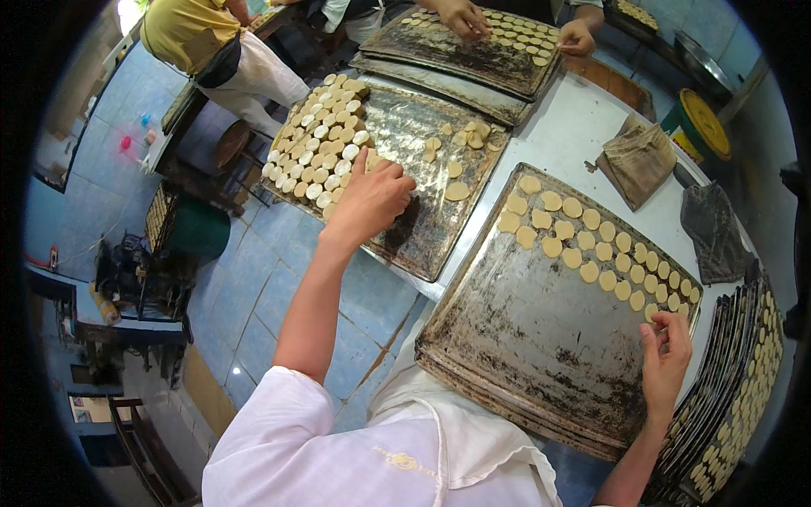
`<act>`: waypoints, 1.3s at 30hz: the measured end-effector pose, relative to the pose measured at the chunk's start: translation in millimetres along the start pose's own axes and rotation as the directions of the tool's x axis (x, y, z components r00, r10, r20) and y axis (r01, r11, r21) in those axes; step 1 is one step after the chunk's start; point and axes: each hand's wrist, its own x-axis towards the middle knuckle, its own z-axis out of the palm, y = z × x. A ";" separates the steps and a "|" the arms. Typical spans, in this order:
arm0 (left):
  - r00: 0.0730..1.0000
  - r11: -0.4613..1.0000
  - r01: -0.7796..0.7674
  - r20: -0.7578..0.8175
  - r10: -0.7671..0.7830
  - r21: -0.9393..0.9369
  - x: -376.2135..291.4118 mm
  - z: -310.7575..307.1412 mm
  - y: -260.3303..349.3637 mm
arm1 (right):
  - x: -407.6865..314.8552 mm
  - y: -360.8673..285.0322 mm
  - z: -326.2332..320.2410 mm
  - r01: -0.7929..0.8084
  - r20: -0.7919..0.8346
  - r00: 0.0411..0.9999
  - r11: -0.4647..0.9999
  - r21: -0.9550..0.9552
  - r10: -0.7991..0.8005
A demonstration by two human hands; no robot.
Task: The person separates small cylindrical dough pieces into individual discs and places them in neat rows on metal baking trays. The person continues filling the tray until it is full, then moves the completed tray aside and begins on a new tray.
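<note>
My left hand (375, 196) reaches to the edge of many stacked dough rounds (323, 142), some pale beige and some whiter, at the left of a worn metal tray (412, 234). Its index finger touches the rounds; whether it grips one is hidden. Loose flattened dough pieces (457, 191) lie on that tray's right part. My right hand (666, 345) is over the right side of a nearer baking tray (545, 329), fingertips at a dough disc (651, 312) at the end of a row. Rows of flat dough discs (589, 272) cover this tray's upper right part.
Across the table (557, 127), another person's hands (466, 19) place or touch discs on a further tray (456, 60). A folded brown cloth (637, 161) and a dark cloth (713, 231) lie at right. Stacked filled trays (738, 405) stand lower right. A person in yellow (190, 38) stands upper left.
</note>
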 end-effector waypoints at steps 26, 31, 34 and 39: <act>0.942 -0.438 0.168 0.274 -0.192 -0.883 -66.1 3.3 139.5 | 45.9 -123.0 135.1 0.038 0.422 0.860 0.862 0.506 -0.285; 0.922 -0.402 0.158 0.281 -0.266 -0.902 -62.4 1.7 134.1 | 60.4 -107.6 159.1 0.324 0.281 0.900 0.942 0.086 -0.334; 0.924 -0.386 0.188 0.296 -0.241 -0.903 -66.0 5.3 136.2 | 58.1 -120.3 141.9 0.188 0.462 0.850 0.965 0.181 -0.252; 0.932 -0.516 0.174 0.309 -0.188 -0.839 -64.4 14.0 144.4 | 53.3 -115.2 143.8 0.088 0.369 0.896 0.913 0.398 -0.247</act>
